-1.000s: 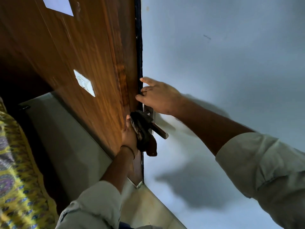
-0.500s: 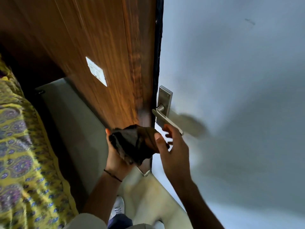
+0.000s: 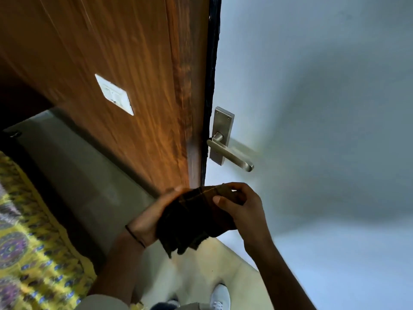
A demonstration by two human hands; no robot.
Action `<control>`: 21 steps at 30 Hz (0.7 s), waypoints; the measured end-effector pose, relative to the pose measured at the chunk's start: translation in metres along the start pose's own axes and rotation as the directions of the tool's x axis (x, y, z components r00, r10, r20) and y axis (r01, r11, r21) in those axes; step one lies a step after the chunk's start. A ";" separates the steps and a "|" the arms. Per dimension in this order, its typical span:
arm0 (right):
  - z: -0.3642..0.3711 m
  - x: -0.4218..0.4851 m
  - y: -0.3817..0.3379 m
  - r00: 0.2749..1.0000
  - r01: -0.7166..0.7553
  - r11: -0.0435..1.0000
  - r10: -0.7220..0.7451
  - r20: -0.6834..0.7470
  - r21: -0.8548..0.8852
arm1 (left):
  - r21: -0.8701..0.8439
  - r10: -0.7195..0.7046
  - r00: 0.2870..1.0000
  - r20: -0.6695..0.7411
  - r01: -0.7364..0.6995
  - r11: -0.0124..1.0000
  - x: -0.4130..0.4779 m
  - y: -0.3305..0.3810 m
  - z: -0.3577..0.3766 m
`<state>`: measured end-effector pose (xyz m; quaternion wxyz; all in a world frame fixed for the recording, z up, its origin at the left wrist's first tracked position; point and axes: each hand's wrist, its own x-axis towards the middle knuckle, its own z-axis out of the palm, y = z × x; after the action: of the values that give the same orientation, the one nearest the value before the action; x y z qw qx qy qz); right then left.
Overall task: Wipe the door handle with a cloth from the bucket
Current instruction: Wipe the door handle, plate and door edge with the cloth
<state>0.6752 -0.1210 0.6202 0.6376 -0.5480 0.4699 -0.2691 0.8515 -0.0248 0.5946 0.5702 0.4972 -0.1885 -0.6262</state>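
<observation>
A silver lever door handle (image 3: 230, 155) on its back plate sits on the pale blue door face, bare and untouched. Below it I hold a dark brown checked cloth (image 3: 196, 218) between both hands. My left hand (image 3: 152, 220) lies under the cloth with its fingers along the cloth's far side. My right hand (image 3: 243, 206) pinches the cloth's upper right edge between thumb and curled fingers. Both hands are well below the handle, near the door's black edge (image 3: 211, 108). No bucket is in view.
The wooden door side (image 3: 111, 63) with a white plate (image 3: 115, 95) fills the upper left. A yellow patterned bedspread (image 3: 26, 253) lies at the lower left. My white shoes (image 3: 220, 296) stand on the pale floor below.
My hands and the cloth came down off the handle, which now shows bare. My right hand left the door edge and took hold of the cloth. The view tilted downward.
</observation>
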 end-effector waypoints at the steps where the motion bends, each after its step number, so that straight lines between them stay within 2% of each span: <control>1: 0.002 -0.001 -0.001 1.000 0.017 1.000 -0.017 -0.005 -0.023 | 0.090 -0.005 0.998 0.057 0.000 0.996 -0.001 0.000 -0.005; 3: 0.011 -0.003 -0.004 0.998 0.064 0.996 -0.065 -0.014 -0.069 | 0.189 -0.053 0.985 0.162 0.022 0.982 0.000 -0.001 -0.014; 6: 0.023 -0.002 -0.008 0.988 0.152 0.973 -0.157 -0.015 -0.175 | 0.238 -0.063 0.986 0.154 0.024 0.971 0.004 -0.001 -0.016; 8: 0.025 0.003 -0.009 0.959 0.229 0.910 -0.273 -0.082 -0.346 | 0.254 -0.034 0.994 0.107 0.006 0.967 0.010 0.000 -0.014; 9: 0.023 0.004 -0.011 0.916 0.277 0.853 -0.373 -0.146 -0.442 | 0.242 -0.005 0.998 0.070 -0.012 0.970 0.015 0.002 -0.012; 11: 0.014 0.007 -0.017 0.775 0.343 0.726 -0.577 -0.256 -0.596 | 0.230 0.067 0.996 -0.066 -0.050 0.972 0.025 0.011 -0.005; 12: 0.008 0.009 -0.020 0.722 0.340 0.685 -0.629 -0.288 -0.644 | 0.235 0.115 0.981 -0.153 -0.076 0.969 0.030 0.015 -0.001; 13: 0.002 0.012 -0.024 0.703 0.315 0.668 -0.641 -0.307 -0.674 | 0.251 0.164 0.956 -0.244 -0.101 0.963 0.037 0.018 0.004; 15: -0.007 0.019 -0.031 0.750 0.259 0.663 -0.597 -0.286 -0.703 | 0.327 0.271 0.884 -0.381 -0.145 0.934 0.047 0.027 0.017; 18: -0.011 0.030 -0.039 0.869 0.237 0.669 -0.471 -0.156 -0.704 | 0.436 0.401 0.847 -0.350 -0.231 0.870 0.058 0.045 0.045; 21: -0.010 0.032 -0.039 0.912 0.228 0.710 -0.395 -0.109 -0.666 | 0.368 0.425 0.818 -0.387 -0.285 0.885 0.058 0.064 0.075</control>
<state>0.6860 -0.1631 0.6478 0.2943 -0.7662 0.5076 -0.2622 0.8304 -0.1196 0.6552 0.6256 0.6646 -0.2301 -0.3376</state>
